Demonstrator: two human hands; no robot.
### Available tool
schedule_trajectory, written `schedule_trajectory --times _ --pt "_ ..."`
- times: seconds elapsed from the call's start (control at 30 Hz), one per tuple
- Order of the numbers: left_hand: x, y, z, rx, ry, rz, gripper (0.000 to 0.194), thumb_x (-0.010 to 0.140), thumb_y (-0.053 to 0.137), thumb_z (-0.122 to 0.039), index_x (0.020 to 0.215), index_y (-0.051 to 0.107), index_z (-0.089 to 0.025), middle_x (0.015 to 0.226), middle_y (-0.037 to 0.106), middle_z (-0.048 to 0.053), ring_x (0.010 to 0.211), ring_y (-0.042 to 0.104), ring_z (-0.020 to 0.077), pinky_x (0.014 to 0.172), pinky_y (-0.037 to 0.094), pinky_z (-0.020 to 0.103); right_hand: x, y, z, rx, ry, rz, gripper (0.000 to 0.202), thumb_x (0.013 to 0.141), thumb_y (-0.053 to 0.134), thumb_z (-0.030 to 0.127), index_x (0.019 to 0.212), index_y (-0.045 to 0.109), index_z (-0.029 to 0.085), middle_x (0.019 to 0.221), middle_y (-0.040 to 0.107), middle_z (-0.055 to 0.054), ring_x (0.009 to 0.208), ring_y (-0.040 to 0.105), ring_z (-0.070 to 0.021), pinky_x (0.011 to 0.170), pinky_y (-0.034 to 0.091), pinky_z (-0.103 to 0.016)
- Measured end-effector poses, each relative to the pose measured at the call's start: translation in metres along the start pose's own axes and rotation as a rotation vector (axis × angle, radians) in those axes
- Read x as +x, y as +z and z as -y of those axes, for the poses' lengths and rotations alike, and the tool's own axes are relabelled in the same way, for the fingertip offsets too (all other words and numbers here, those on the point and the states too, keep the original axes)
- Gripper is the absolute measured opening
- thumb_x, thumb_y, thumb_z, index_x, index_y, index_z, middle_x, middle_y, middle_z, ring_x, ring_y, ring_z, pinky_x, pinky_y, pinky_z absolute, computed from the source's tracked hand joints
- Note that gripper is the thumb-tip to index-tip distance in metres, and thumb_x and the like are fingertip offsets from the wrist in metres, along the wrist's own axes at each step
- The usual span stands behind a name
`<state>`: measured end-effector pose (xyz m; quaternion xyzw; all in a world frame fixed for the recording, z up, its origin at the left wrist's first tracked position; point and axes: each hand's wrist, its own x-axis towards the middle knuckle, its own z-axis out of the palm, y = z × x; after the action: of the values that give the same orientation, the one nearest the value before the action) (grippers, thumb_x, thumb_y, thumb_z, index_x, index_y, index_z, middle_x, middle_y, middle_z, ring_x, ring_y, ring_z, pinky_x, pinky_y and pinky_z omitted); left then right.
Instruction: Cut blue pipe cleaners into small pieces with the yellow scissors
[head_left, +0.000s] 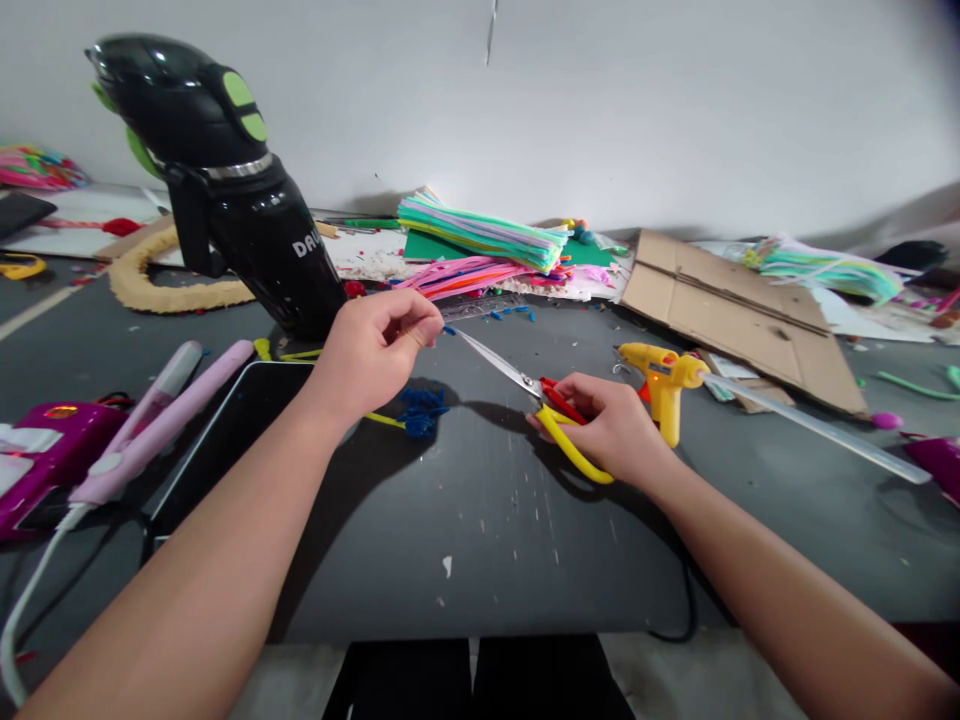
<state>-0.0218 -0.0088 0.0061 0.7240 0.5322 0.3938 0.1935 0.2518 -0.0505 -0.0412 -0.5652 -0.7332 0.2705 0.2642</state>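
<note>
My right hand (604, 425) grips a pair of scissors (551, 415) with red and yellow handles, its blades pointing left and looking nearly closed. At the blade tips is the small blue end of what looks like a pipe cleaner (450, 330), pinched between the thumb and fingers of my left hand (382, 345). Most of that piece is hidden by the fingers. Below my left hand, a blue fuzzy shape on a yellow-green stem (421, 412) lies on the grey table (480, 540). Several short blue snippets (514, 312) are scattered behind the blades.
A black bottle (255, 220) stands at the back left, beside a tablet (232, 430) and a pink hair straightener (165, 420). Pipe cleaner bundles (480, 235) lie along the wall. To the right are a yellow glue gun (664, 380) with a long glue stick and flattened cardboard (735, 310).
</note>
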Motion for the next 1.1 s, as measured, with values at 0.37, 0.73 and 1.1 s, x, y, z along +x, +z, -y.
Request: schedule_trajectory --times 0.37,0.73,1.1 --pt "0.005 -0.010 0.012 0.056 -0.061 0.332 0.021 0.082 0.059 -0.038 0.080 0.067 -0.019 0.073 0.066 0.001 0.067 0.056 0.0144 0.062 0.043 0.025 -0.001 -0.002 0.005 0.109 0.113 -0.015 0.034 0.072 0.074 0.048 0.079 0.055 0.021 0.068 0.060 0.001 0.061 0.053 -0.0134 0.054 0.038 -0.025" --pt "0.007 -0.024 0.028 0.357 -0.142 0.781 0.027 0.081 0.055 -0.048 0.079 0.069 -0.025 0.068 0.063 -0.001 0.062 0.052 0.0152 0.057 0.036 0.027 -0.001 -0.005 0.005 0.026 0.102 -0.015 0.034 0.072 0.074 0.047 0.080 0.053 0.021 0.068 0.059 0.002 0.063 0.049 -0.0132 0.055 0.034 -0.026" --pt "0.002 -0.014 0.019 0.449 -0.223 0.535 0.044 0.078 0.056 -0.056 0.051 0.048 -0.021 0.047 0.043 -0.002 0.044 0.038 0.0132 0.046 0.024 0.028 0.000 -0.008 0.008 -0.112 0.110 -0.040 0.030 0.076 0.066 0.048 0.082 0.054 0.021 0.068 0.060 0.001 0.060 0.048 -0.0135 0.054 0.033 -0.026"
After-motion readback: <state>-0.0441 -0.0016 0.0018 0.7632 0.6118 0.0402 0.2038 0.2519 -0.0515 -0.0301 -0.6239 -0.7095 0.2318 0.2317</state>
